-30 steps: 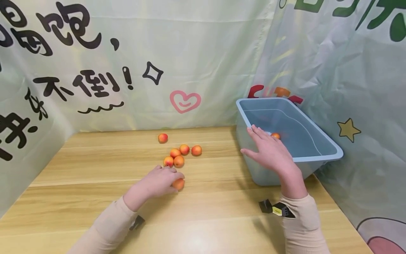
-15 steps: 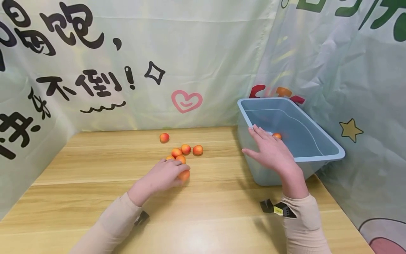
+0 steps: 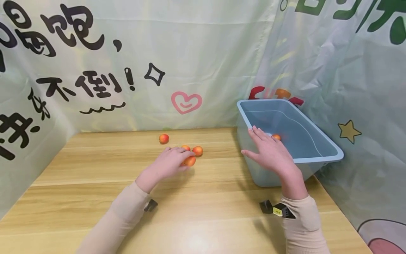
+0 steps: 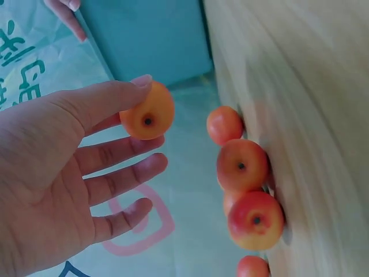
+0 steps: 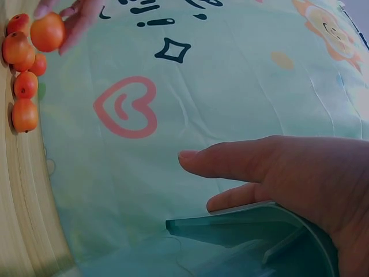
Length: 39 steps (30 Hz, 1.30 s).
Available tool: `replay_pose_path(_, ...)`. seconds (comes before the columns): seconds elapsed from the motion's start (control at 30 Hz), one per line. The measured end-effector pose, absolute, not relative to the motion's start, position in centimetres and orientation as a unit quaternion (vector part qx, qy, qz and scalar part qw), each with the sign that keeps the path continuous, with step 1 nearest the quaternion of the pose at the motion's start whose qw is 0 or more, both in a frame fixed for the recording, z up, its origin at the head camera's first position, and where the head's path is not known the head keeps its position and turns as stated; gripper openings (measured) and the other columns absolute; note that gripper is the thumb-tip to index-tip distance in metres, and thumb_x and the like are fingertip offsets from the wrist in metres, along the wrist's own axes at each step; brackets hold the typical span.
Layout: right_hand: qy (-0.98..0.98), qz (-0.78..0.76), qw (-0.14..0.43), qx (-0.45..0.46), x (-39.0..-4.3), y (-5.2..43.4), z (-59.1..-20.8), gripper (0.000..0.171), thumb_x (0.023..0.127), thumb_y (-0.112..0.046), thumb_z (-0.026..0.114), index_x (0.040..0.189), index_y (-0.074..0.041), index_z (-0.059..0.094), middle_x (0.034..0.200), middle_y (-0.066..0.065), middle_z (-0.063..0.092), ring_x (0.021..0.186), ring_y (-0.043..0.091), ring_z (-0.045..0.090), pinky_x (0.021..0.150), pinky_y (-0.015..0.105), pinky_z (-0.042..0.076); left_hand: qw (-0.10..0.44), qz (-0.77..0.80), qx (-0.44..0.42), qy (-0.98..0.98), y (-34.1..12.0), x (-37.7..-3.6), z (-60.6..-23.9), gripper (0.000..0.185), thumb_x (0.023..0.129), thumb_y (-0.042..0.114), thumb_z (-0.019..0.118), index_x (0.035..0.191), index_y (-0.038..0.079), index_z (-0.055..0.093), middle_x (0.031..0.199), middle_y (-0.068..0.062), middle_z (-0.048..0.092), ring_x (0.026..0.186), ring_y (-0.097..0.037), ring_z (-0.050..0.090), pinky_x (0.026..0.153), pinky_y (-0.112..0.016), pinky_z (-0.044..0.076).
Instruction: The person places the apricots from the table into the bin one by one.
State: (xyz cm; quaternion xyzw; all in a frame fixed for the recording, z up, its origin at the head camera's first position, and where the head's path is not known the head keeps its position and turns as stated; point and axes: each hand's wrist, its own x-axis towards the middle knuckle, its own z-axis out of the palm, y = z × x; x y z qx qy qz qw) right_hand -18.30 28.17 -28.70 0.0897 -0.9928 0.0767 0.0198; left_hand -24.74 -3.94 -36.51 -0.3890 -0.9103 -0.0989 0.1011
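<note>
Pinching one fruit (image 4: 148,112) between thumb and fingers (image 4: 109,97), left hand (image 3: 171,163) grips; right hand (image 3: 269,152) open on bin (image 3: 317,141). Fruit judged light, smooth, round; hold across its middle.

the held fruit (image 3: 190,161) is small, round and orange with a reddish blush, its dark stem dimple facing the left wrist camera (image 4: 148,111). it is pinched between thumb and fingertips, lifted off the table, just in front of the loose cluster of like fruits (image 3: 197,151) and well left of the blue tub (image 3: 320,137). one more fruit (image 3: 276,137) lies inside the tub.
</note>
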Motion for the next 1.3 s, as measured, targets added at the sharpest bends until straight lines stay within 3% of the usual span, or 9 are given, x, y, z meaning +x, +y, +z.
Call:
replay_pose_path(0.23,-0.993,0.075,0.023,0.092,-18.3,28.1,-28.8,0.081,0.095,-0.049,0.055,0.155,-0.007,0.021,0.162,0.018,0.018,0.150,0.037,0.018,0.116,0.062,0.019,0.118,-0.104,-0.383,-0.910,-2.7,-26.2,-36.0,0.044,0.085,0.033,0.075,0.125,0.019,0.064,0.111,-0.001,0.070,0.097,-0.024,0.066,0.079,-0.042,0.046)
replay_pose_path(0.53,-0.993,0.072,0.025,0.095,-18.2,28.1,-28.9,0.080,0.095,-0.046,0.056,0.155,-0.006,0.021,0.162,0.019,0.018,0.149,0.038,0.018,0.116,0.061,0.019,0.100,-0.139,-0.360,-0.917,-0.8,-27.4,-34.1,0.051,0.088,0.038,0.071,0.135,0.021,0.057,0.129,-0.002,0.064,0.118,-0.024,0.060,0.094,-0.049,0.046)
replay_pose_path(0.8,-0.993,0.069,0.020,0.094,-18.2,28.1,-29.0,0.081,0.095,-0.048,0.055,0.155,-0.006,0.021,0.162,0.019,0.018,0.149,0.038,0.018,0.116,0.061,0.019,0.113,-0.158,-0.353,-0.915,1.0,-28.9,-32.9,0.051,0.091,0.040,0.066,0.137,0.022,0.055,0.135,0.002,0.061,0.124,-0.023,0.056,0.101,-0.047,0.045)
replay_pose_path(1.0,-0.993,0.066,0.022,0.090,-18.1,28.2,-28.9,0.081,0.095,-0.048,0.055,0.155,-0.006,0.021,0.162,0.019,0.018,0.149,0.038,0.018,0.116,0.062,0.019,0.134,-0.185,-0.360,-0.904,2.8,-30.3,-31.9,0.051,0.092,0.042,0.065,0.136,0.020,0.055,0.133,0.001,0.062,0.121,-0.020,0.058,0.102,-0.039,0.047)
replay_pose_path(1.3,-0.994,0.064,0.024,0.087,-18.3,28.1,-28.8,0.081,0.095,-0.048,0.056,0.155,-0.007,0.021,0.162,0.018,0.018,0.149,0.038,0.019,0.115,0.063,0.020,0.153,-0.207,-0.365,-0.895,6.1,-31.3,-29.7,0.053,0.091,0.046,0.065,0.137,0.022,0.055,0.129,0.002,0.063,0.113,-0.017,0.061,0.093,-0.035,0.050)
